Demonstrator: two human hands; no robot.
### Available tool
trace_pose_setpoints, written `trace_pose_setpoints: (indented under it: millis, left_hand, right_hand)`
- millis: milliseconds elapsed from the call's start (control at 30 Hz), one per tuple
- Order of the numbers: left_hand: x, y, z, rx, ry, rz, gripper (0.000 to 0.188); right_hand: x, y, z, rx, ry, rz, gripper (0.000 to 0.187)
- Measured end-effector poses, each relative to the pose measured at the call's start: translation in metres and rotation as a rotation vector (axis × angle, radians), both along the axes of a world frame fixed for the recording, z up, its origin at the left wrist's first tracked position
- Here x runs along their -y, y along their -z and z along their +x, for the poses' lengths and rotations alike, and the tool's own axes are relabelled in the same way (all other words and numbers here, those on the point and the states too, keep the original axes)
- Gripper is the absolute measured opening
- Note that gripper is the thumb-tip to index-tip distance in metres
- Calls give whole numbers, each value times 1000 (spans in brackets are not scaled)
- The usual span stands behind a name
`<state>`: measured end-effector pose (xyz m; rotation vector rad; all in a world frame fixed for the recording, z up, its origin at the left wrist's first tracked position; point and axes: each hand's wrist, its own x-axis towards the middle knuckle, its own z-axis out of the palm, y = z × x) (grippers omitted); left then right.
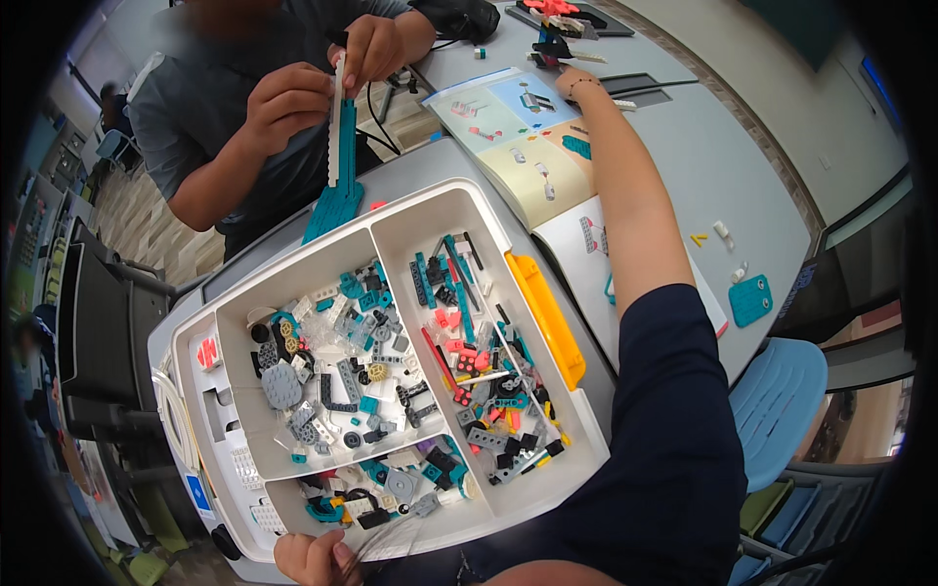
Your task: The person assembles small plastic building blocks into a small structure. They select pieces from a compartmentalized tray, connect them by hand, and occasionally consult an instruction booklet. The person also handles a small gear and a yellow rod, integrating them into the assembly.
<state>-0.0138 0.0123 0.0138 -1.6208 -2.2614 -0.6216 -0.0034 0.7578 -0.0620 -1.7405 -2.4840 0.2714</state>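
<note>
My right arm reaches far across the table. My right hand has its fingers closed at a small built piece with black, white and coloured parts; its fingertips are partly hidden. At the near left corner of a white sorting tray, my left hand is curled against the rim. The tray's compartments hold many loose building bricks in teal, grey, white, black and coral. An open instruction booklet lies under and beside my right forearm.
Across the table, another person's hands hold a white toothed beam against a teal built piece. A teal plate and small white and yellow pieces lie at the right. A yellow latch juts from the tray. A blue chair stands right.
</note>
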Motion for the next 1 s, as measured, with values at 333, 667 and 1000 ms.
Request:
trace_pose_setpoints:
  millis: [333,667,1000]
  left_hand:
    - [12,4,3,4,-50,-86,7]
    - [10,5,5,86,-94,-2,5]
    - [25,-9,-7,235,195,31,13]
  right_hand:
    - [40,-31,26,-186,-200,-231,54]
    - [258,-83,125,-294,-751,-81,35]
    - [379,-126,163,-529,-833,-25,34]
